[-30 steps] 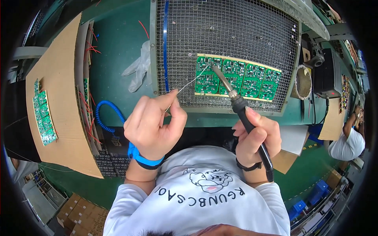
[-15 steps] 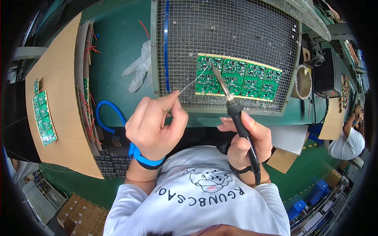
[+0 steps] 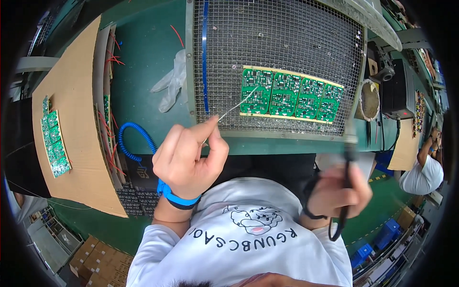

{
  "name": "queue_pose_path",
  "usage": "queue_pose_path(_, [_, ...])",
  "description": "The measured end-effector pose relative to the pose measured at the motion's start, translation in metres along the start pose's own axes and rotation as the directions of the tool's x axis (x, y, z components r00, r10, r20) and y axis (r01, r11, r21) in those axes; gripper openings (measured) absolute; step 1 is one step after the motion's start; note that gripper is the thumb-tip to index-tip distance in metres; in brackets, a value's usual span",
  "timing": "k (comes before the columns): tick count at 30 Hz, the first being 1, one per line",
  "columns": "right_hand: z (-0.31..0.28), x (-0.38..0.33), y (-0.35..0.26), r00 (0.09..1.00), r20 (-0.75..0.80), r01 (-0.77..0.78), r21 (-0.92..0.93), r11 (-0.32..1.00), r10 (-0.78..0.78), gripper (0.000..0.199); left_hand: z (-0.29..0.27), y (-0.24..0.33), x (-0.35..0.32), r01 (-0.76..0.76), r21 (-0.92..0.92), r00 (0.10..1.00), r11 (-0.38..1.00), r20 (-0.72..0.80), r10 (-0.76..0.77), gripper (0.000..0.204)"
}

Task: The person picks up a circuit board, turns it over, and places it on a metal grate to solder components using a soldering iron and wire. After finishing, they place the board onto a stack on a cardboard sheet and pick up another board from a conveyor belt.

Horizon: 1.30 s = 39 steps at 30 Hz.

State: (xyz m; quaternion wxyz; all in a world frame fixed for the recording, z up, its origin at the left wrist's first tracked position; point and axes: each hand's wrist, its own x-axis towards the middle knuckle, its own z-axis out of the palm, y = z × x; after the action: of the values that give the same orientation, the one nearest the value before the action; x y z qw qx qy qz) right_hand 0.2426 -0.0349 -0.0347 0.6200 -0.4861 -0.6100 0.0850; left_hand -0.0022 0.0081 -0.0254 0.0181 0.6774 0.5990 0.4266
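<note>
My left hand (image 3: 191, 150) pinches a thin length of solder wire (image 3: 235, 108) between thumb and forefinger. The wire's far end lies over the leftmost board of a green circuit board panel (image 3: 292, 95) with pale edge strips. That panel rests on a dark mesh grid (image 3: 229, 43) in a metal frame. Off to the right, beyond the panel's near corner, my right hand (image 3: 338, 191) is wrapped round the black handle of a soldering iron (image 3: 348, 158). Motion blurs the iron's tip. A blue band with a coiled blue cord (image 3: 133, 139) circles my left wrist.
A second board panel (image 3: 55, 143) lies on cardboard (image 3: 79, 119) at the left, near red wires (image 3: 113, 60). A pale glove (image 3: 171, 83) is beside the grid. At the right stand a round tin (image 3: 368, 100) and a dark box (image 3: 400, 91). Another person (image 3: 423, 170) sits far right.
The soldering iron has swung from the leftmost board to the right, away from the panel, in my right hand. My left hand keeps the solder wire, whose end has dropped slightly nearer me.
</note>
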Motion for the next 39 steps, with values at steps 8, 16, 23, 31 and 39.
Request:
queue_pose_path(8, [-0.028, 0.029, 0.034, 0.965, -0.133, -0.251, -0.724, 0.643, 0.226, 0.021, 0.008, 0.009, 0.007, -0.119, -0.077, 0.989, 0.990, 0.084, 0.125, 0.019])
queue_pose_path(16, [-0.034, 0.026, 0.041, 0.945, -0.237, -0.326, -0.592, 0.737, 0.227, 0.020, 0.009, 0.096, -0.012, -0.476, -0.540, 0.794, 0.694, 0.075, 0.603, 0.035])
queue_pose_path(23, [-0.040, 0.023, 0.037, 0.931, -0.278, -0.360, -0.605, 0.710, 0.235, 0.022, -0.002, 0.113, 0.007, -0.624, -0.351, 0.747, 0.698, -0.007, 0.664, 0.020])
queue_pose_path(31, [-0.039, 0.027, 0.036, 0.952, -0.264, -0.287, -0.603, 0.744, 0.153, 0.024, 0.001, 0.117, 0.016, -0.565, -0.478, 0.793, 0.672, -0.091, 0.602, 0.011])
queue_pose_path(39, [-0.044, 0.025, 0.033, 0.952, -0.249, -0.302, -0.644, 0.703, 0.181, 0.023, 0.003, 0.110, 0.038, -0.744, -0.406, 0.639, 0.532, -0.199, 0.742, 0.010])
